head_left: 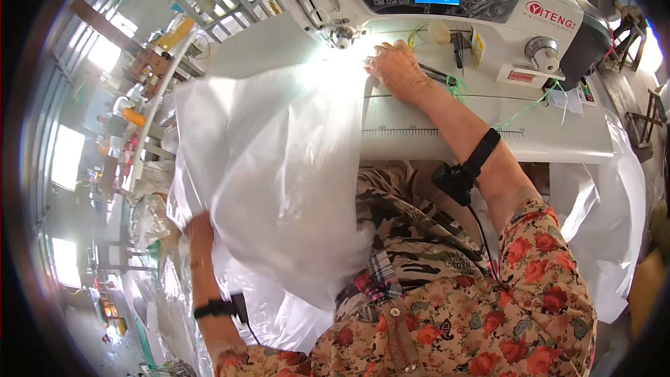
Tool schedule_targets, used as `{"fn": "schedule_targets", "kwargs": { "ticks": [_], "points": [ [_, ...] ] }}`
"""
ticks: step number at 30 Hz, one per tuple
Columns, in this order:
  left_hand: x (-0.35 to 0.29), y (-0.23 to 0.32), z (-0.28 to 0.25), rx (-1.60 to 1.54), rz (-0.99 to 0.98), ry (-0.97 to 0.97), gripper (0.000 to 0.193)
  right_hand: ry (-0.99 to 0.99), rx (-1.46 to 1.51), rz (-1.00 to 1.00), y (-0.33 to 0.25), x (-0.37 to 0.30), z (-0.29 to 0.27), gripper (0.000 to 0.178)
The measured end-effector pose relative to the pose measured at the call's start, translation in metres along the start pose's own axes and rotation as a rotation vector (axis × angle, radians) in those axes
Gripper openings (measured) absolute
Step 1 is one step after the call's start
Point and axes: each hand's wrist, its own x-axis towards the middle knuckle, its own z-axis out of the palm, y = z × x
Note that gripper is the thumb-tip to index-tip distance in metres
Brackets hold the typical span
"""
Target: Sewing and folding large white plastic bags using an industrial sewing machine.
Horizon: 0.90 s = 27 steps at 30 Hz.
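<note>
A large, thin, glossy white plastic sheet [279, 160] spreads from under the head of a white sewing machine [447, 0] and hangs down over the table's front edge. My right hand [396, 70] lies on the machine bed just right of the needle area [342, 36], its fingers curled together at the sheet's edge. Strong lamp glare washes out the fingertips and the stitching spot. At the lower left, my left hand [199, 225] reaches under the sheet's left side; only its wrist end shows, and the fingers are hidden.
Right of my right hand, black-handled thread snips [438, 73] and green thread [457, 87] lie on the bed. A ruler scale [412, 132] runs along its front. More white sheeting [614, 216] hangs at the right. Crumpled clear plastic [148, 216] sits at the left.
</note>
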Motion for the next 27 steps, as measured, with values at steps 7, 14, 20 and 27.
{"fn": "schedule_targets", "kwargs": {
  "ticks": [7,14,20,27],
  "points": [
    [-0.052,-0.022,-0.024,-0.154,-0.074,0.041,0.035,0.001,-0.111,0.092,-0.020,-0.009,-0.007,0.023],
    [-0.113,0.180,-0.163,-0.955,0.586,0.249,0.037,0.215,0.522,-0.146,-0.105,-0.105,-0.048,0.022],
    [-0.159,0.279,-0.087,-0.389,0.925,0.060,0.038,-0.215,1.279,0.316,-0.156,-0.132,-0.007,0.023],
    [-0.134,0.079,-0.030,-0.285,0.183,-0.130,0.036,-0.293,1.326,0.004,-0.173,-0.136,0.007,0.027]
  ]
}}
